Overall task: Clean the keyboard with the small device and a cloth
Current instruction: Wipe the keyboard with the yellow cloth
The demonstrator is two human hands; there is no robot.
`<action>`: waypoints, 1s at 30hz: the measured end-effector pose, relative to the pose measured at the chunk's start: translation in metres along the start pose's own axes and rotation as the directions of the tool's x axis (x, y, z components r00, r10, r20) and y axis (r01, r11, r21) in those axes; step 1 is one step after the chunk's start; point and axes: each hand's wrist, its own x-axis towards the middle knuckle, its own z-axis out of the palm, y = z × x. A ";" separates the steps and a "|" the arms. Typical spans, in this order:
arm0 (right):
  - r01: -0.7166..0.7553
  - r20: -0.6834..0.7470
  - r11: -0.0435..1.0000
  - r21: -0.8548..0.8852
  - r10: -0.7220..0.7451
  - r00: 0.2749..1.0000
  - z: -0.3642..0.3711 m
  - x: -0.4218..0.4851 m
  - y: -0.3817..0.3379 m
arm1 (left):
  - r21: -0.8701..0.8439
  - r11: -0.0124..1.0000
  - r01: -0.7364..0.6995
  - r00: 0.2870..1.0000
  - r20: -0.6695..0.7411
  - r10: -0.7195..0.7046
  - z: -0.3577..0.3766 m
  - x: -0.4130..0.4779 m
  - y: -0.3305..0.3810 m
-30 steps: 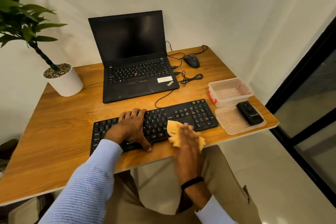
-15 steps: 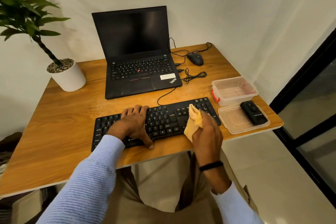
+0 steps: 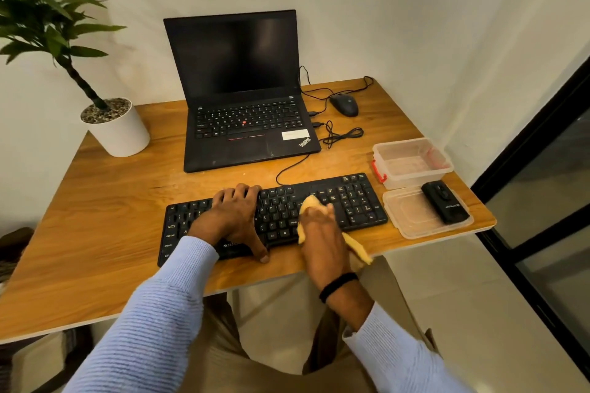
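I see the right hand (image 3: 319, 233), gripping the crumpled yellow cloth (image 3: 308, 205), has swept back leftward across the flat black plastic keyboard (image 3: 357, 201); the left hand (image 3: 238, 217), spread flat, steadies it, so wiping continues.

— How is the left hand (image 3: 236, 217) placed?

— It is laid flat, palm down, with the fingers spread forward and the thumb stretched back toward the body. Nothing is gripped by it. The forearm is covered by a pale blue ribbed sleeve.

— And the right hand (image 3: 319, 233)?

— It is curled, back turned upward, and is closed around a yellow cloth (image 3: 308, 202), which is seen at the fingertips and again below the palm. A black band is worn at the wrist, above a pushed-back blue cuff.
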 end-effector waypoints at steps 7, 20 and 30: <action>-0.089 -0.105 0.996 -0.030 0.086 0.991 0.011 0.005 0.014 | -0.028 1.000 -0.014 1.000 -0.020 0.013 0.004 0.002 -0.006; -0.178 -0.061 0.979 -0.099 0.173 0.983 -0.014 0.065 0.010 | -0.020 1.000 -0.005 1.000 -0.015 0.004 0.005 0.001 -0.005; -0.202 -0.117 0.966 -0.161 0.185 0.976 0.007 0.060 0.019 | -0.067 0.998 0.001 1.000 -0.022 -0.003 0.005 -0.002 -0.004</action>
